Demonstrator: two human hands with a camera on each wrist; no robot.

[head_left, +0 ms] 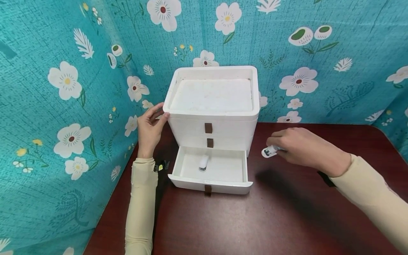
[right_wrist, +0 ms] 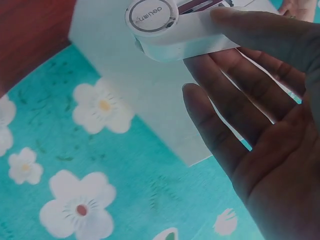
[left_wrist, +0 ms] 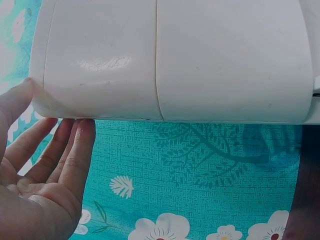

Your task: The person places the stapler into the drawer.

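A white drawer unit (head_left: 213,132) has its bottom drawer (head_left: 227,173) pulled out. Inside that drawer lies a small white object (head_left: 204,163) with a dark end; its kind is unclear. My left hand (head_left: 149,131) touches the unit's upper front left corner, thumb at the front edge and fairly straight fingertips against the side wall (left_wrist: 100,75). Out to the right of the drawer, above the table, my right hand (head_left: 294,147) pinches a small white device (head_left: 270,151). The device's round end (right_wrist: 151,16) carries "deli" lettering, and a slot runs along its body.
An open tray top (head_left: 216,95) with a raised rim crowns the drawer unit. Brown pull tabs (head_left: 208,128) mark the drawer fronts. The unit stands on a dark red table (head_left: 204,223), with a teal flowered cloth (head_left: 105,71) behind it and at the left.
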